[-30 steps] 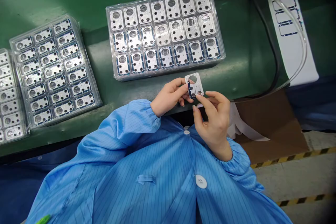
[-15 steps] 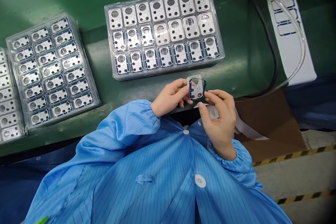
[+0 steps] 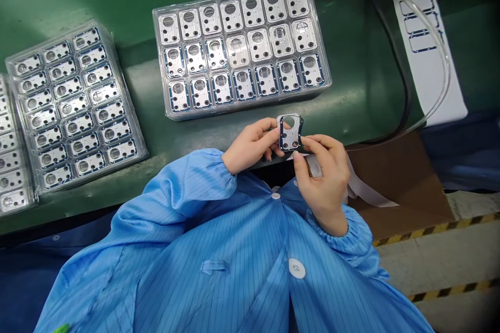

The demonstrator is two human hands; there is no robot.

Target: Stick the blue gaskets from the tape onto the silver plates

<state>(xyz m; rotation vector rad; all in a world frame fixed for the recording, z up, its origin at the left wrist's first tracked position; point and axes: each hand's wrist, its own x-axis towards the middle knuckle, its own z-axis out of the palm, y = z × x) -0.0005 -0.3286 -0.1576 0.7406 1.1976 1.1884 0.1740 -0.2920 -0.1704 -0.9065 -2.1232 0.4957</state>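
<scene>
My left hand [image 3: 250, 144] grips a small silver metal plate [image 3: 289, 134] by its left edge, thumb on top. The plate has a large round opening and smaller dark holes. A thin dark blue frame-shaped gasket [image 3: 300, 127] lies along the plate's lower part and sides, its right side bowed at the edge. At that right edge, my right hand [image 3: 326, 174] has its index fingertip against the gasket, with the thumb by the lower corner. Behind both hands, a clear plastic tray [image 3: 250, 101] holds rows of similar plates, some with blue frames and some bare.
To the left stand a second filled clear tray [image 3: 142, 140] and part of another tray [image 3: 33, 187]. A white sheet [image 3: 443, 80] with blue frames lies right, crossed by a clear tube [image 3: 449, 67] and near a black cable [image 3: 406, 88]. Brown cardboard [image 3: 406, 182] sits below the table edge.
The gasket's right side has moved in from beyond the plate's right edge to lie close along it. My right hand has shifted slightly left; my left hand keeps its hold.
</scene>
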